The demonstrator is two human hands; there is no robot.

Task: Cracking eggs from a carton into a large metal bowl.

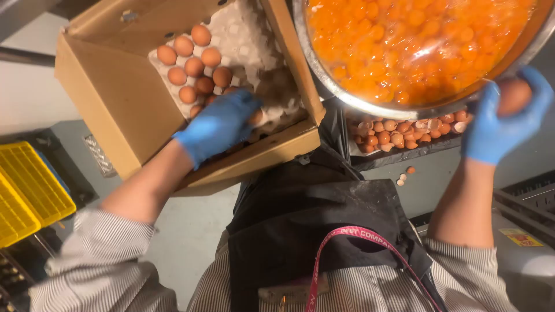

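Blue-gloved, my left hand reaches into the cardboard box at ten o'clock, fingers curled around a brown egg on the paper tray. My right hand at three o'clock is closed on another egg beside the rim of the steel bowl (full of orange yolks), with broken shells beneath

Egg box at 10 o'clock, bowl at 1 o'clock.
Eggs sit on a tray inside the box; broken shells lie beneath the bowl; crate at 8 o'clock.
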